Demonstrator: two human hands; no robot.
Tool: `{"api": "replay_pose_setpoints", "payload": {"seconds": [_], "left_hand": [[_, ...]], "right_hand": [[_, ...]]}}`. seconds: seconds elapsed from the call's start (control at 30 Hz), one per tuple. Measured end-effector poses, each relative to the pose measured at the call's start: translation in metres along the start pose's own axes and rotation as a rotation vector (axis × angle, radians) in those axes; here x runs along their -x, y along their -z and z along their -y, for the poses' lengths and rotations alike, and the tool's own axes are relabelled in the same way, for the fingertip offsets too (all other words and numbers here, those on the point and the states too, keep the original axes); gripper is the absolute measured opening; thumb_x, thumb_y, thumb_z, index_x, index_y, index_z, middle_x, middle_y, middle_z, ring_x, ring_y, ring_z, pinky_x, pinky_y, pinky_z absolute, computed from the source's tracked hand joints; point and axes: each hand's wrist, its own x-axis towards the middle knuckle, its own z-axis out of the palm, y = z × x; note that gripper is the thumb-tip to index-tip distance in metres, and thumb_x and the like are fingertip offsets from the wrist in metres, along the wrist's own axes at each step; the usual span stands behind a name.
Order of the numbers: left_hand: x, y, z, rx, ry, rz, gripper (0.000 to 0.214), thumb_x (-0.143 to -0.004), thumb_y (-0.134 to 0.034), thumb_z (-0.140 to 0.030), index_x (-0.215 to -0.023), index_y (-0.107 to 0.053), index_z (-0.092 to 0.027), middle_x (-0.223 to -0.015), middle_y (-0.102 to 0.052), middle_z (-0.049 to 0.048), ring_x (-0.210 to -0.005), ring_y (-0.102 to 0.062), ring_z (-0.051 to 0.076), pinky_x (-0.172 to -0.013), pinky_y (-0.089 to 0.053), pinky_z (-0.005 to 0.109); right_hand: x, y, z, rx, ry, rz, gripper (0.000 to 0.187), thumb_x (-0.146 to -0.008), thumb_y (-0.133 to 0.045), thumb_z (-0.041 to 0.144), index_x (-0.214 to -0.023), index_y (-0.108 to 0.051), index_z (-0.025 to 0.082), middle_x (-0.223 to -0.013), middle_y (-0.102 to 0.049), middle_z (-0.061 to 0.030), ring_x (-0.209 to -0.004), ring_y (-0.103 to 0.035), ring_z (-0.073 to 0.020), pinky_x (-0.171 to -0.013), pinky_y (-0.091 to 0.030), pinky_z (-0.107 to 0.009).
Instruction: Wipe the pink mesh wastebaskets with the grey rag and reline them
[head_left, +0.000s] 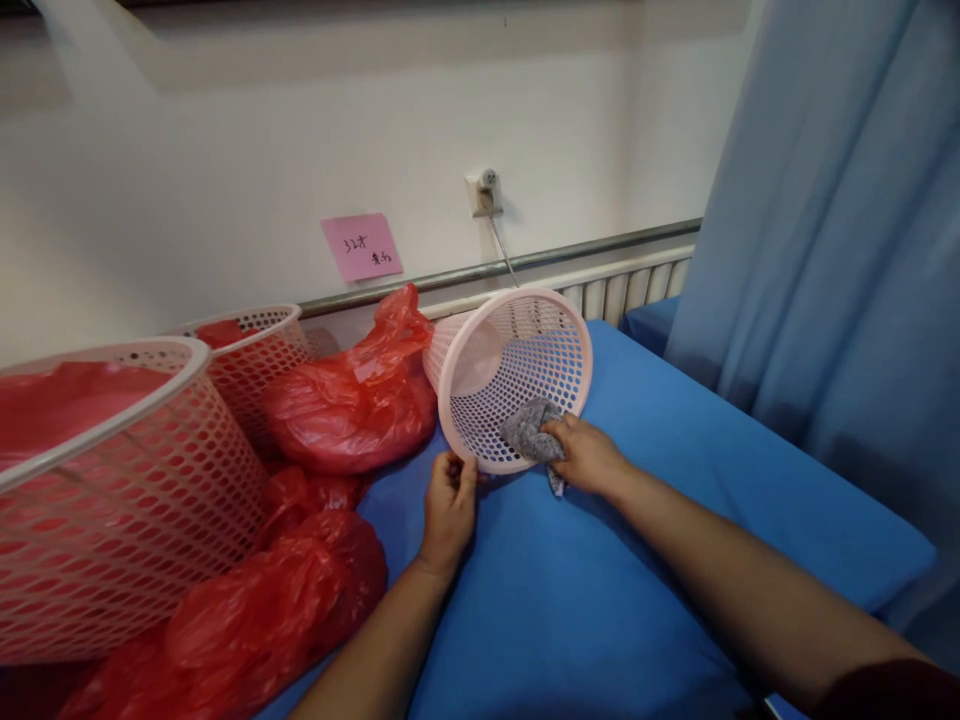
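A pale pink perforated plastic basket lies on its side on the blue-covered bed, its mouth turned towards me. My left hand grips the lower left of its rim, thumb and fingers closed around the edge. In my right hand is a bunched grey cloth, pressed against the inside of the basket near the lower right rim. One end of the cloth hangs down over the rim. Part of the right hand's fingers is hidden by the cloth.
Left of the basket sit a tied red plastic bag and another red bag. Two more baskets, a large one and one behind it, hold red plastic. A plugged socket, radiator and blue curtain border the bed.
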Motion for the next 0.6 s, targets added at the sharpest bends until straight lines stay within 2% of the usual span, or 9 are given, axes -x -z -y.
{"api": "replay_pose_setpoints", "payload": {"seconds": [0.13,0.23,0.3,0.4,0.47,0.53,0.6], "left_hand": [[0.004,-0.009,0.008,-0.028,0.033,0.168,0.031,-0.08,-0.072,-0.046,-0.09,-0.068,-0.017,-0.084,-0.074,0.0042,-0.079,-0.069,0.021,-0.076,-0.058,0.034],[0.004,-0.01,0.01,-0.035,0.049,0.194,0.031,-0.08,-0.071,-0.045,-0.093,-0.07,-0.016,-0.086,-0.076,0.0053,-0.082,-0.071,0.022,-0.079,-0.059,0.036],[0.002,-0.007,0.009,-0.029,0.06,0.17,0.03,-0.085,-0.066,-0.046,-0.092,-0.067,-0.017,-0.078,-0.072,0.0024,-0.073,-0.069,0.019,-0.069,-0.059,0.032],[0.0,-0.002,0.004,-0.016,0.068,0.1,0.029,-0.089,-0.06,-0.048,-0.087,-0.059,-0.019,-0.067,-0.061,-0.004,-0.056,-0.059,0.013,-0.053,-0.052,0.024],[0.0,0.0,0.001,-0.012,0.065,0.064,0.03,-0.091,-0.059,-0.049,-0.086,-0.055,-0.02,-0.064,-0.056,-0.0062,-0.051,-0.054,0.011,-0.048,-0.048,0.021],[0.001,-0.001,0.0,-0.011,0.059,0.062,0.03,-0.092,-0.057,-0.05,-0.087,-0.055,-0.02,-0.065,-0.056,-0.006,-0.052,-0.055,0.011,-0.049,-0.048,0.021],[0.003,-0.004,0.002,-0.015,0.054,0.098,0.03,-0.091,-0.059,-0.049,-0.09,-0.058,-0.019,-0.07,-0.063,-0.0032,-0.059,-0.061,0.013,-0.055,-0.052,0.024]], "right_hand": [[0.01,-0.016,0.02,-0.212,0.241,0.035,0.049,-0.081,-0.07,0.02,-0.129,-0.062,0.024,-0.117,-0.062,-0.0065,-0.11,-0.06,-0.0209,-0.096,-0.047,-0.031],[0.012,-0.022,0.027,-0.295,0.306,0.053,0.049,-0.081,-0.072,0.022,-0.129,-0.061,0.026,-0.117,-0.061,-0.0046,-0.109,-0.059,-0.0195,-0.096,-0.048,-0.031],[0.007,-0.017,0.021,-0.181,0.242,0.054,0.051,-0.081,-0.07,0.018,-0.131,-0.06,0.026,-0.12,-0.06,-0.0061,-0.113,-0.058,-0.0213,-0.097,-0.047,-0.032],[-0.003,-0.003,0.004,0.062,0.002,-0.014,0.049,-0.085,-0.06,0.013,-0.133,-0.059,0.023,-0.125,-0.058,-0.0128,-0.114,-0.057,-0.0274,-0.094,-0.046,-0.038],[-0.006,0.004,-0.006,0.119,-0.111,-0.066,0.048,-0.088,-0.055,0.014,-0.135,-0.058,0.021,-0.125,-0.057,-0.0165,-0.113,-0.057,-0.0306,-0.092,-0.046,-0.04],[-0.005,0.005,-0.008,0.094,-0.112,-0.067,0.05,-0.087,-0.058,0.015,-0.136,-0.057,0.019,-0.125,-0.057,-0.0165,-0.114,-0.057,-0.0305,-0.092,-0.046,-0.04],[0.001,0.0,-0.001,0.034,-0.017,-0.021,0.053,-0.083,-0.064,0.015,-0.135,-0.058,0.021,-0.125,-0.058,-0.0124,-0.115,-0.058,-0.027,-0.095,-0.046,-0.037]]}}
